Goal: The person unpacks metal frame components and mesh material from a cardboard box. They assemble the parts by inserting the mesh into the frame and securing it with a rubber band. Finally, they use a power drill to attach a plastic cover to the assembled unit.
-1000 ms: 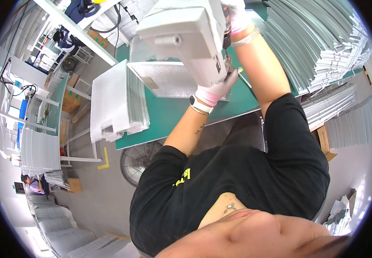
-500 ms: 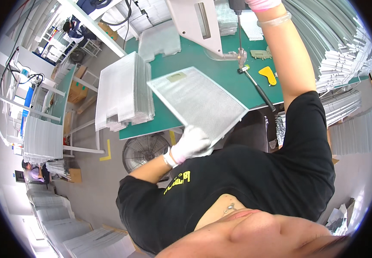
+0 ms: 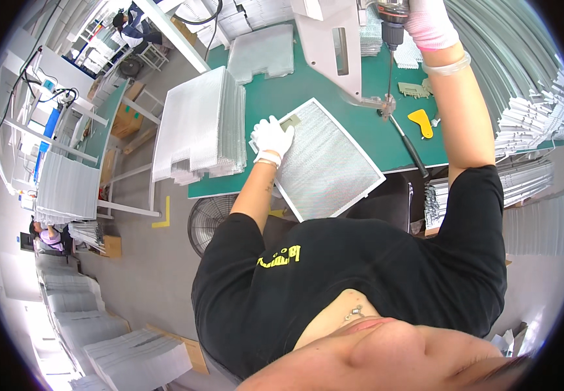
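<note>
On the green bench [image 3: 308, 85], the left hand [image 3: 273, 137] lay flat, fingers spread, steadying the mesh filter panel [image 3: 324, 159]; the right hand [image 3: 428, 23] gripped a hanging driver [image 3: 393, 19] overhead.

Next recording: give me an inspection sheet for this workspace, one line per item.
Surface: green bench.
Job's things: framed mesh panel flat, overhanging the near edge; hanging driver.
Clutter: mesh stack, yellow scraper, grey bracket, metal strips.
Grips: left hand, gloved, flat on the panel's corner; right hand, gloved, closed on the driver.
Cables: black hose on the bench.
Surroundings: floor fan, racks of panels, other people at far benches.
</note>
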{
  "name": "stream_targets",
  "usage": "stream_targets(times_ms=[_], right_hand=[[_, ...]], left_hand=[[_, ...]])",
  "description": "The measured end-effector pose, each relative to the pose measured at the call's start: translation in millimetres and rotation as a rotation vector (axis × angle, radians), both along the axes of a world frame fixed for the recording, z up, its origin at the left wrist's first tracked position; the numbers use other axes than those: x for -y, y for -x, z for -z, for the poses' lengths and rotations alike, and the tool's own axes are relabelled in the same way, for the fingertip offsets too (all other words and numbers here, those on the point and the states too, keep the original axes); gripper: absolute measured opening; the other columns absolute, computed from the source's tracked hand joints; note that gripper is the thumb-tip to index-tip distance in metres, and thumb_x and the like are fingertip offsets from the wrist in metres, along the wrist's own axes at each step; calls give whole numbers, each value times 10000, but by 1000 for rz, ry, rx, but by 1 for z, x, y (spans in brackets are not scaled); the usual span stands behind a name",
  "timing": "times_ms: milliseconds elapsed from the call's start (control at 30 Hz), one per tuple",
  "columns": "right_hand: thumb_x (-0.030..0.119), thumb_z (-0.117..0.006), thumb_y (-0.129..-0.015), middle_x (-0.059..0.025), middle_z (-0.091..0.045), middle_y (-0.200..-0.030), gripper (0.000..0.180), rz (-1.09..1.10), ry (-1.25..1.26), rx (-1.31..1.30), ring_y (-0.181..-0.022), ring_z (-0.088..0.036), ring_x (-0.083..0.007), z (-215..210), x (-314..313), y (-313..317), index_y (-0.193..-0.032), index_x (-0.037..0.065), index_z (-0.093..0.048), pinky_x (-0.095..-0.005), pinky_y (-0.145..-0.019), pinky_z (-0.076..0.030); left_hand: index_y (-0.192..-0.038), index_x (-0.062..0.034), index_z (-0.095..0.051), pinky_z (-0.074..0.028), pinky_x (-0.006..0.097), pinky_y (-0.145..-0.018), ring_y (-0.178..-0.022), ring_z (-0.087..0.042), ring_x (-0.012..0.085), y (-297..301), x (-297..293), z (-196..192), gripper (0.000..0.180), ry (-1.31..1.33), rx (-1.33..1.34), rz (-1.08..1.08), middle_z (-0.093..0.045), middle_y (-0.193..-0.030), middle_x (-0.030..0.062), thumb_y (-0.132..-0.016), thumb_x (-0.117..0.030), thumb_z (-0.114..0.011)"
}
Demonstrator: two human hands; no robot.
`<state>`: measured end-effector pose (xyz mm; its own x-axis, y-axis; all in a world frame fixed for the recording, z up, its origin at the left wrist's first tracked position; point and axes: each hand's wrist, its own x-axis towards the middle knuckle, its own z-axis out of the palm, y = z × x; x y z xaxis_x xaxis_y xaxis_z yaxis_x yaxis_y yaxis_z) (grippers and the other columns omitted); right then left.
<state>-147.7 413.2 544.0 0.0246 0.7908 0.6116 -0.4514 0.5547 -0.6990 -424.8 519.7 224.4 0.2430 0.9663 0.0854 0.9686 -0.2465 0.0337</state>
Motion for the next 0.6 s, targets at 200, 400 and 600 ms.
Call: stream_targets(times_ms=[200, 400, 600], right_hand=[[254, -602, -933, -25, -588, -746, 179, 169, 14, 89, -622, -580, -125, 4, -15, -17, -1033, 116, -547, -234, -509, -469], [292, -574, -955, -36, -598, -729, 236, 81, 31, -16, -585, -576, -147, 7, -16, -28, -1091, 100, -569, -256, -536, -479], [291, -611, -941, -34, -615, -728, 207, 122, 63, -113, -554, -593, -126, 8, 20, -4, -1036, 111, -573, -213, -469, -485]], left_hand=[[-1244, -141, -569, -442, 485, -954, -1126, -564, 379, -37, -10, -19, 549, 289, 92, 206, -590, -1224, 170, -824, -495, -569], [-1012, -97, -636, -511, 389, -807, -861, -657, 325, -81, 35, -93, 378, 3, 450, 473, -656, -861, 127, -777, -393, -626], [-756, -92, -634, -472, 391, -617, -636, -608, 248, -66, 128, -149, 175, -431, 679, 764, -607, -684, 56, -664, -211, -725]])
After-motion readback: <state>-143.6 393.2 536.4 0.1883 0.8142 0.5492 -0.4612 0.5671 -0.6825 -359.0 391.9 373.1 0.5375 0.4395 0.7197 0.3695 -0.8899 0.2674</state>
